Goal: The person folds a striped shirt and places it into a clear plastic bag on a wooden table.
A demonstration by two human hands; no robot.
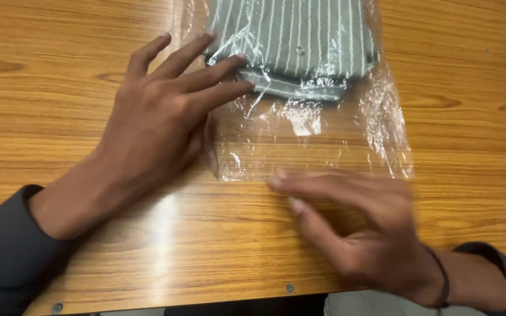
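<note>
A clear plastic bag (311,137) lies flat on the wooden table (60,105). Inside its far end is a folded grey-green cloth with white stripes (300,41). My left hand (159,117) rests palm down on the bag's left edge, fingers spread, fingertips touching the plastic over the cloth. My right hand (352,228) is blurred with motion at the bag's near edge, fingers pointing left and close to the plastic; it holds nothing that I can see. Both arms wear dark sleeves, and the right wrist has a thin dark band.
The table's near edge (177,295) runs below my hands, with small screws set in it. Light-coloured fabric (376,304) shows below the table at the bottom.
</note>
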